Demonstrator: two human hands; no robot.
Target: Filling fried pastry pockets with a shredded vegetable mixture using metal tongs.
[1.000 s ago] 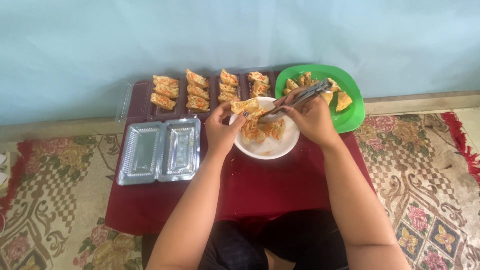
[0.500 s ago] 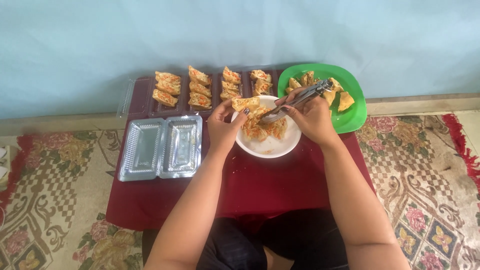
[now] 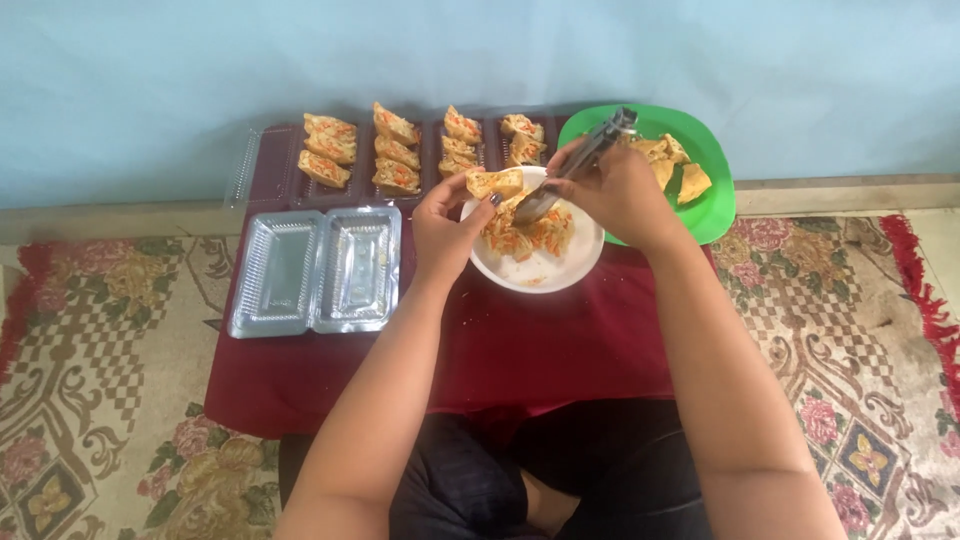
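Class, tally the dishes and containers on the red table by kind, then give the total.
White bowl: 1
Green plate: 1
Clear open container: 1
Total: 3

A person's bare left hand (image 3: 447, 225) holds a piece of fried tofu (image 3: 495, 183) with a rough, matt golden-brown skin. The right hand (image 3: 617, 193) grips metal tongs (image 3: 577, 164), dull grey with a faint sheen. Below them sits a smooth white bowl (image 3: 540, 268), slightly glossy, with moist shredded filling (image 3: 525, 232) of orange and pale strands. A green plate (image 3: 712, 190) looks like smooth, shiny plastic. An open clear plastic container (image 3: 316, 270) is thin, ribbed and glossy, catching light. More stuffed tofu pieces (image 3: 395, 152) look coarse and oily. The low table wears a dark red cloth (image 3: 540, 350), matt and soft. The floor carpet (image 3: 110, 340) is woven, patterned and rough-textured.
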